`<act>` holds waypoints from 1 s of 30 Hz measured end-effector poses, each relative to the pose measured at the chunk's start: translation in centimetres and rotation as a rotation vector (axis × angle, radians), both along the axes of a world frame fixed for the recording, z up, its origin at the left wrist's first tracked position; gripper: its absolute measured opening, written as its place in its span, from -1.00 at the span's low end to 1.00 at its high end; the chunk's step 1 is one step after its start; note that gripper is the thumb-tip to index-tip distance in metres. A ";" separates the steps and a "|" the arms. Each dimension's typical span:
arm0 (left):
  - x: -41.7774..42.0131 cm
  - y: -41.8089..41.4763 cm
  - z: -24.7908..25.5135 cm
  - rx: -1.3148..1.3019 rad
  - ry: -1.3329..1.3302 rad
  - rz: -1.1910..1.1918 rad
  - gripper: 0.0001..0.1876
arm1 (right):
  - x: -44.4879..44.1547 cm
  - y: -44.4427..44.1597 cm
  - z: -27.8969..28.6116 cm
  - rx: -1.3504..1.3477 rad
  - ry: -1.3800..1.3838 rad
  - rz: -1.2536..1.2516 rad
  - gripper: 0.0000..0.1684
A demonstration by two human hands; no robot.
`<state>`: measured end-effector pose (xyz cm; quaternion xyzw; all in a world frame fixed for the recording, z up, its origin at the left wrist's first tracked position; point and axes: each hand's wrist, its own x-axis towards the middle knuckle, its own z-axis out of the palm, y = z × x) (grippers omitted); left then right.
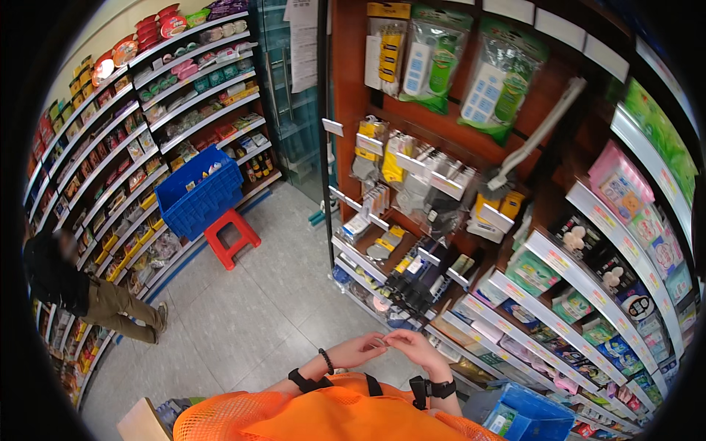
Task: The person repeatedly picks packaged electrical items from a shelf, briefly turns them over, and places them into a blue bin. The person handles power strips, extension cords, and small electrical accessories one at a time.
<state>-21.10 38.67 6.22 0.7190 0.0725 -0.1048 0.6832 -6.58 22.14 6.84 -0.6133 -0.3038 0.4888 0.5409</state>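
In front of my orange vest (pixel 325 413), my left hand (pixel 361 349) and my right hand (pixel 412 347) meet at the fingertips. No object shows in either one. The left fingers reach to the right with the thumb apart, while the right fingers bend over towards them. A beaded bracelet (pixel 325 361) and a black strap (pixel 306 381) circle my left wrist. On my right wrist is another black strap with a small device (pixel 422 390). Beyond my hands stands a shelf with packaged socks (pixel 386 242) and folded dark compact umbrellas or similar black items (pixel 411 292).
Shelves of packaged goods (pixel 551 308) curve along my right, above a blue bin (pixel 538 413). Power strips (pixel 422 66) and a long-handled brush (pixel 529 143) hang ahead. At left, a blue crate (pixel 201 204) rests by a red stool (pixel 231 234); a person (pixel 105 297) stands near snack shelves.
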 end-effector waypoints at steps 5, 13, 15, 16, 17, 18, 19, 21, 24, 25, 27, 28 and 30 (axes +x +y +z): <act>-2.9 8.0 0.6 -0.026 -0.017 0.132 -0.55 | 0.3 9.6 1.3 0.011 0.009 -0.018 -0.67; -1.8 15.6 0.4 -0.162 -0.014 0.256 -0.63 | 5.3 21.3 0.7 0.084 -0.169 -0.365 -0.35; -1.6 17.4 0.2 -0.192 -0.035 0.302 -0.64 | 7.5 25.0 1.3 0.087 -0.144 -0.419 -0.29; -1.2 18.3 0.3 -0.224 -0.055 0.311 -0.64 | 8.7 26.8 1.5 0.119 -0.123 -0.476 -0.28; -0.7 19.3 0.3 -0.256 -0.076 0.322 -0.64 | 10.6 28.5 1.4 0.101 -0.137 -0.485 -0.25; -0.2 20.4 0.2 -0.257 -0.081 0.334 -0.65 | 12.0 30.6 1.5 0.126 -0.164 -0.523 -0.25; 0.3 21.6 0.2 -0.259 -0.085 0.340 -0.65 | 13.5 32.4 1.7 0.149 -0.192 -0.567 -0.26; 1.7 24.0 0.1 -0.244 -0.084 0.354 -0.65 | 17.4 36.4 0.4 0.208 -0.190 -0.657 -0.27; 4.1 27.2 2.2 -0.193 -0.043 0.386 -0.66 | 23.4 42.4 -2.3 0.272 -0.375 -0.825 -0.32; 4.7 28.2 2.5 -0.188 -0.056 0.397 -0.66 | 24.8 44.2 -2.0 0.292 -0.478 -0.873 -0.34; 5.7 30.4 2.8 -0.175 -0.080 0.417 -0.66 | 27.5 46.3 -1.3 0.162 -0.545 -0.782 -0.28; 6.4 31.2 3.1 -0.158 -0.092 0.432 -0.66 | 28.3 47.1 -1.0 0.097 -0.577 -0.737 -0.25; 7.5 32.4 3.5 -0.136 -0.085 0.448 -0.66 | 29.5 48.4 -1.3 0.072 -0.640 -0.790 -0.28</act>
